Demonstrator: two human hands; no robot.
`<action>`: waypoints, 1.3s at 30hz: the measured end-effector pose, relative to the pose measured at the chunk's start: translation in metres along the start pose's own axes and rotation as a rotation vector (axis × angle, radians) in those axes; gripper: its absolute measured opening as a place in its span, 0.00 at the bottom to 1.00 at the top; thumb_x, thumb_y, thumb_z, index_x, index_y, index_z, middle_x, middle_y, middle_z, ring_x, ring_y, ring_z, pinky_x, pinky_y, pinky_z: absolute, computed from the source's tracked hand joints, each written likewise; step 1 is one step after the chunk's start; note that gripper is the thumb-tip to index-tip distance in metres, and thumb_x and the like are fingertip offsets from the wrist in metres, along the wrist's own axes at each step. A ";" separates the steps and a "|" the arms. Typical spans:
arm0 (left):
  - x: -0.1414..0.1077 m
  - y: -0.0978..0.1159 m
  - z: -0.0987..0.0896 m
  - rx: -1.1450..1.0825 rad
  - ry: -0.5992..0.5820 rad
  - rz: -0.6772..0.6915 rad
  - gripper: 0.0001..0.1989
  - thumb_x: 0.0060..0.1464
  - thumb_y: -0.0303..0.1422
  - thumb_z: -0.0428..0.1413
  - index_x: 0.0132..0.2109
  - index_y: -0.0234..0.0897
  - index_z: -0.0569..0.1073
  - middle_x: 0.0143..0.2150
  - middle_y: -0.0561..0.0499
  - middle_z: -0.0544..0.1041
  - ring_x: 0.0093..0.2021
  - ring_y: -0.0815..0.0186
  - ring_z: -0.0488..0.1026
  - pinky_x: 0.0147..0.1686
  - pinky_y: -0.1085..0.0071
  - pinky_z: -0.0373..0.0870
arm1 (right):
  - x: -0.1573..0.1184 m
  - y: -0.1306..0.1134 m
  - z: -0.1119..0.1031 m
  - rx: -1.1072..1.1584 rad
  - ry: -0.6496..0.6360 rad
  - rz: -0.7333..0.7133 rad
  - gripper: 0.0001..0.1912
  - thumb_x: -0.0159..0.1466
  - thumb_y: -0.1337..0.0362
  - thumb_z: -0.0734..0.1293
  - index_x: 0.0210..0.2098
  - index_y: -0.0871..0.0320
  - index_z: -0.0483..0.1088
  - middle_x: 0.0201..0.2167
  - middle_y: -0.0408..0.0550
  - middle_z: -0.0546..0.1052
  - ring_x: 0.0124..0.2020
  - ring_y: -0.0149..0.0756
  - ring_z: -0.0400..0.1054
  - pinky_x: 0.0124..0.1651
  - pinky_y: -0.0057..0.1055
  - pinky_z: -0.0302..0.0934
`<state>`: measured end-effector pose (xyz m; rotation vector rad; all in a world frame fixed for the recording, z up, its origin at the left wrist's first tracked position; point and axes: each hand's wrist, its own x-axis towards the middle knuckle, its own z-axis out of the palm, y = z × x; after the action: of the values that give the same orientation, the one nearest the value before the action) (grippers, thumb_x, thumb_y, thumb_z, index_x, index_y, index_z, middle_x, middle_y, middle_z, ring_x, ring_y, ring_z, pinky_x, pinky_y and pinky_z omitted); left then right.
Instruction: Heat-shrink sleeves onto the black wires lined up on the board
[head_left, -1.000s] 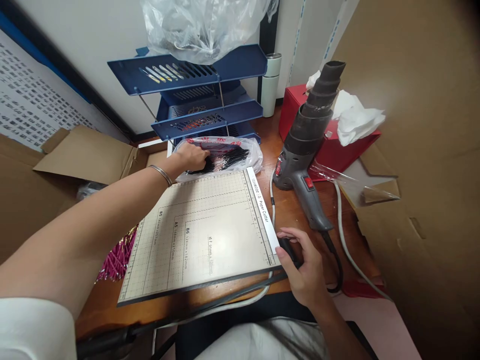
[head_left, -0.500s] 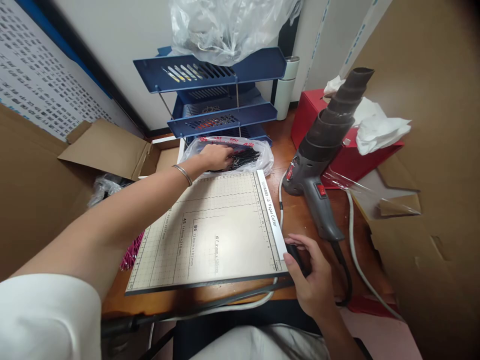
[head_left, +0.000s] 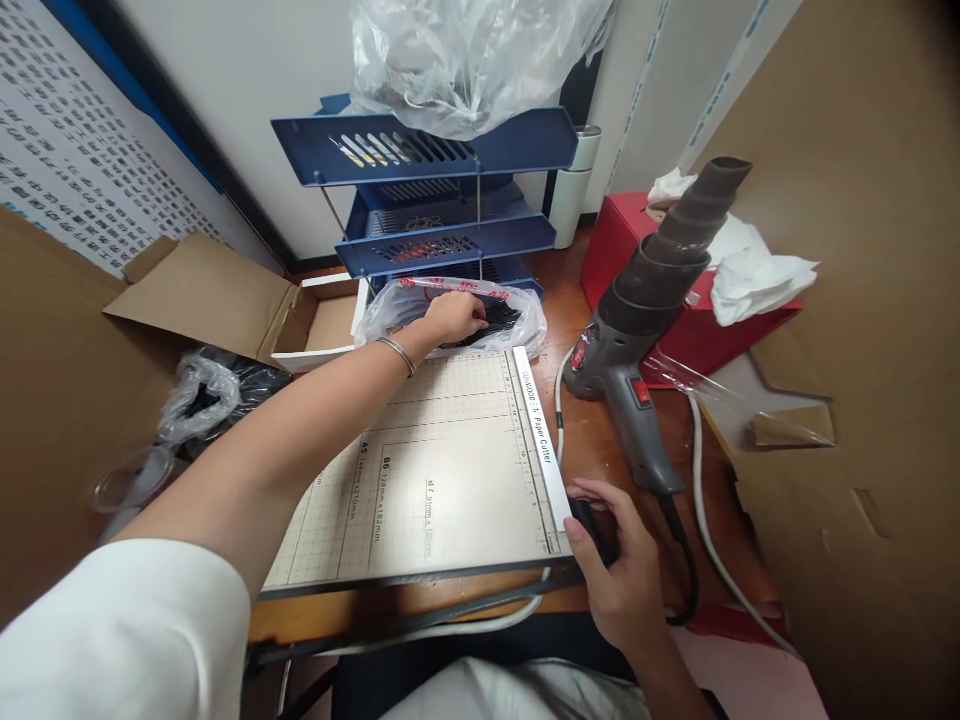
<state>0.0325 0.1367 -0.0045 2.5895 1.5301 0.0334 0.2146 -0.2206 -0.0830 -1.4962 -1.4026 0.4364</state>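
Note:
My left hand reaches over a clear plastic bag with red print. Its fingers are curled down at the bag's opening, beside thin black pieces; whatever is between the fingertips is hidden. My right hand curls around the black handle at the near right corner of a paper cutter. The cutter's cream board, printed with size lines, lies flat in front of me, and my left forearm crosses above it.
A grey heat gun stands nozzle-up on the right, before a red tissue box. Behind the bag rises a blue tiered rack. An open cardboard box and plastic-wrapped items lie left. A white cable runs down the right.
My left hand has shifted slightly right within the bag, and its fingers look more drawn together. My right hand stays at the cutter handle. The view has shifted slightly.

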 end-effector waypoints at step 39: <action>-0.228 0.023 0.001 -0.062 0.256 0.210 0.21 0.73 0.43 0.48 0.46 0.48 0.87 0.45 0.48 0.87 0.42 0.59 0.82 0.37 0.64 0.74 | 0.044 -0.030 -0.001 0.273 -0.043 0.210 0.15 0.69 0.52 0.70 0.52 0.51 0.77 0.52 0.54 0.81 0.50 0.42 0.78 0.51 0.40 0.75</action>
<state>-0.0577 -0.0739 0.0085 2.7699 1.2938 0.4414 0.2106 -0.1869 -0.0426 -1.4193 -1.1686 0.7637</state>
